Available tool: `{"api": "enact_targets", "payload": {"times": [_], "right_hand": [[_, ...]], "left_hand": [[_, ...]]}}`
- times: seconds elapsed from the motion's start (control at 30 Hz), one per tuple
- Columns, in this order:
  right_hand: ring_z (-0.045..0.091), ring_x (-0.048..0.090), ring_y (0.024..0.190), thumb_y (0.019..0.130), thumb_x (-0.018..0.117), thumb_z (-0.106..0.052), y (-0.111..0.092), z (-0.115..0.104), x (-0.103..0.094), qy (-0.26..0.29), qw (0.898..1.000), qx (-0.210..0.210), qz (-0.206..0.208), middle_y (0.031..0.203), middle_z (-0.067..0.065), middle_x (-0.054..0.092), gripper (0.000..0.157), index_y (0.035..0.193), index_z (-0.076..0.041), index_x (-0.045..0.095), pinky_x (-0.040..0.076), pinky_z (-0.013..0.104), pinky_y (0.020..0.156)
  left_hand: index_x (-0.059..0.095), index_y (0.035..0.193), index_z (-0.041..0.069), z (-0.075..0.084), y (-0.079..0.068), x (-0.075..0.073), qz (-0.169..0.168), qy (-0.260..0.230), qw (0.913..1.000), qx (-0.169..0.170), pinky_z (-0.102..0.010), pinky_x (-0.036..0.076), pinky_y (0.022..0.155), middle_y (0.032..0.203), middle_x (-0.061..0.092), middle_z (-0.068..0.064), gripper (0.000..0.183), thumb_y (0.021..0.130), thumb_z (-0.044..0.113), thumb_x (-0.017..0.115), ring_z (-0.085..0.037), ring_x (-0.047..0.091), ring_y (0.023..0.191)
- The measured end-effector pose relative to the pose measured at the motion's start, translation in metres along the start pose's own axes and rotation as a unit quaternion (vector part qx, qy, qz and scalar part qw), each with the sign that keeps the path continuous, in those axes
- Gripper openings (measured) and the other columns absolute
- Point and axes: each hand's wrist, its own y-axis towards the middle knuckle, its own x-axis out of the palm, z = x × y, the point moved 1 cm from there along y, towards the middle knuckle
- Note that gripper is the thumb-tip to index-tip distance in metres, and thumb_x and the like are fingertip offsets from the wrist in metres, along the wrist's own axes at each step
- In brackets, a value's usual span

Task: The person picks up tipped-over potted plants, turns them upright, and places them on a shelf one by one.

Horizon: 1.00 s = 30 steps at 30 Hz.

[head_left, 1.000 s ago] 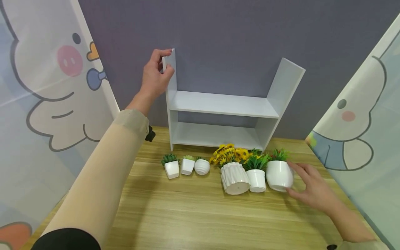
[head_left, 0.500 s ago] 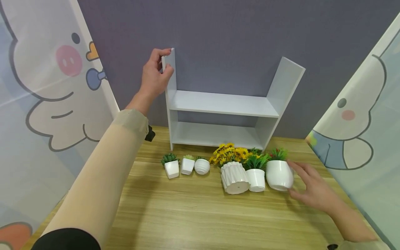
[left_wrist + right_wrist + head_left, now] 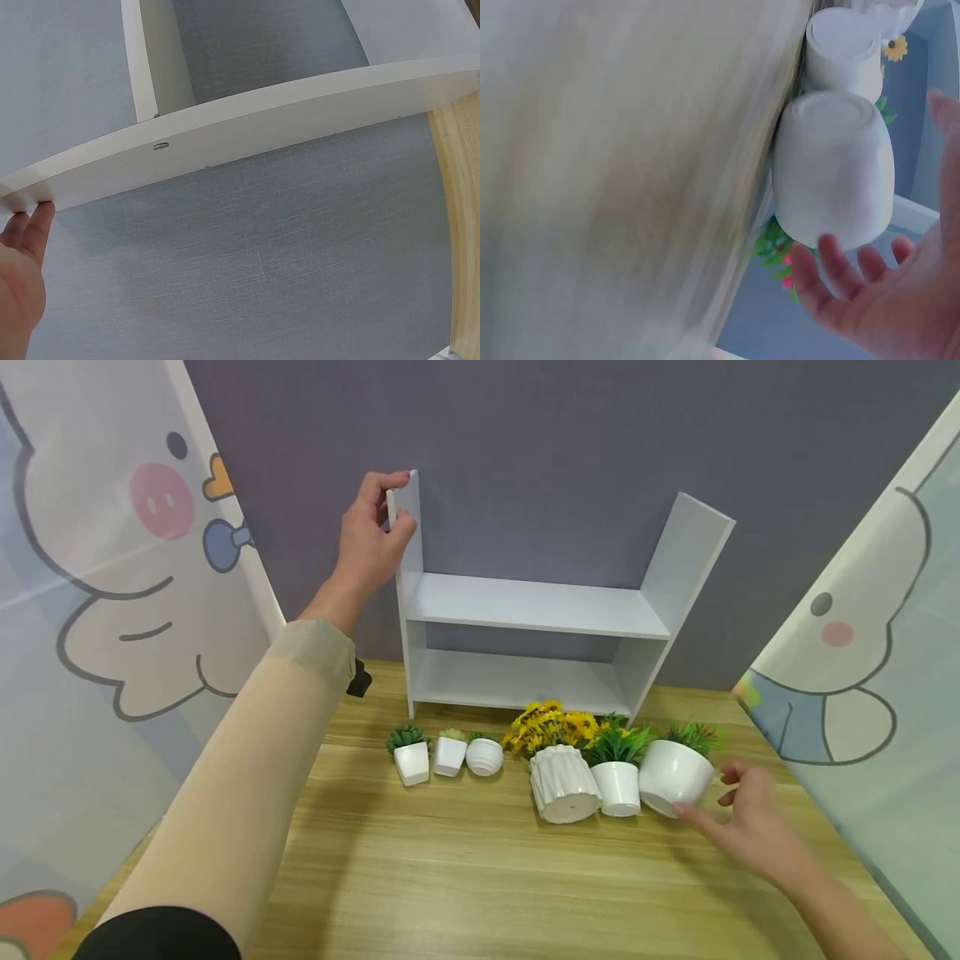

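My left hand (image 3: 371, 539) grips the upper end of the left side panel of a white two-tier shelf (image 3: 536, 604), thumb at the front edge, fingers over the top. In the left wrist view its fingertips touch the panel (image 3: 255, 124). My right hand (image 3: 757, 822) is beside a rounded white pot (image 3: 673, 774) with green leaves, which leans to the right. Its thumb is by the pot's base and its fingers are loosely bent near the rim; the right wrist view shows the fingertips close to the rim, and I cannot tell whether they touch.
Left of that pot are a plain white pot (image 3: 618, 789) with green leaves and a ribbed pot (image 3: 564, 783) with yellow flowers. Three small succulents in white pots (image 3: 450, 756) line the wooden table (image 3: 487, 877) further left. A grey wall (image 3: 547, 443) stands behind the shelf.
The rounded pot has tipped to the right, its base now turned left. My right hand's fingers have come off its side and bent, the thumb now by the base. My left hand stays on the shelf.
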Motion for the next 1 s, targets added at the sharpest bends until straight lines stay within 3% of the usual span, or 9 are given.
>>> {"api": "enact_targets", "payload": {"times": [0.23,0.37,0.5,0.63,0.83,1.0], "right_hand": [[0.034,0.065,0.096,0.101,0.08,-0.031,-0.004,-0.005,0.011,0.054,0.992,0.083,-0.082,0.128,0.035,0.034,0.086,0.14,0.02,0.023,0.052,0.026,0.065],[0.036,0.058,0.1,0.107,0.07,-0.041,0.002,-0.007,0.018,0.053,0.988,0.118,-0.087,0.125,0.036,0.033,0.087,0.14,0.023,0.02,0.049,0.029,0.072],[0.039,0.051,0.103,0.109,0.064,-0.045,0.011,-0.007,0.019,0.035,0.99,0.114,-0.079,0.121,0.034,0.034,0.086,0.137,0.025,0.024,0.044,0.035,0.08],[0.041,0.054,0.105,0.109,0.061,-0.049,0.017,-0.004,0.019,0.036,0.988,0.116,-0.095,0.124,0.036,0.034,0.089,0.139,0.025,0.023,0.047,0.039,0.083],[0.044,0.057,0.111,0.11,0.06,-0.046,0.024,-0.001,0.018,0.057,0.984,0.125,-0.109,0.133,0.043,0.033,0.092,0.146,0.027,0.018,0.049,0.034,0.083],[0.049,0.058,0.12,0.112,0.057,-0.04,0.027,0.002,0.017,0.078,0.984,0.107,-0.12,0.14,0.045,0.033,0.089,0.151,0.027,0.015,0.049,0.026,0.085]], "left_hand": [[0.055,0.147,0.003,0.002,-0.001,-0.001,-0.005,0.007,1.0,-0.003,-0.028,0.045,0.123,0.166,0.055,0.003,0.042,0.105,0.007,0.051,-0.013,0.052,0.155],[0.055,0.147,0.004,0.001,0.0,-0.001,-0.005,0.006,1.0,-0.005,-0.025,0.048,0.115,0.166,0.055,0.004,0.042,0.105,0.007,0.051,-0.016,0.052,0.155],[0.055,0.148,0.005,-0.001,-0.002,-0.001,-0.005,0.0,0.9999,-0.01,-0.028,0.05,0.108,0.167,0.054,0.005,0.043,0.105,0.007,0.051,-0.018,0.052,0.156],[0.055,0.147,0.004,-0.003,-0.004,-0.002,-0.003,0.0,1.0,-0.008,-0.029,0.05,0.116,0.167,0.054,0.004,0.043,0.105,0.007,0.051,-0.016,0.052,0.156],[0.054,0.147,0.003,-0.003,-0.004,-0.001,-0.001,-0.005,1.0,-0.003,-0.031,0.046,0.123,0.166,0.055,0.003,0.043,0.104,0.006,0.051,-0.015,0.051,0.156],[0.055,0.147,0.004,-0.002,-0.004,0.0,-0.001,-0.006,1.0,-0.005,-0.031,0.049,0.119,0.167,0.054,0.004,0.043,0.104,0.006,0.051,-0.02,0.052,0.156]]}}
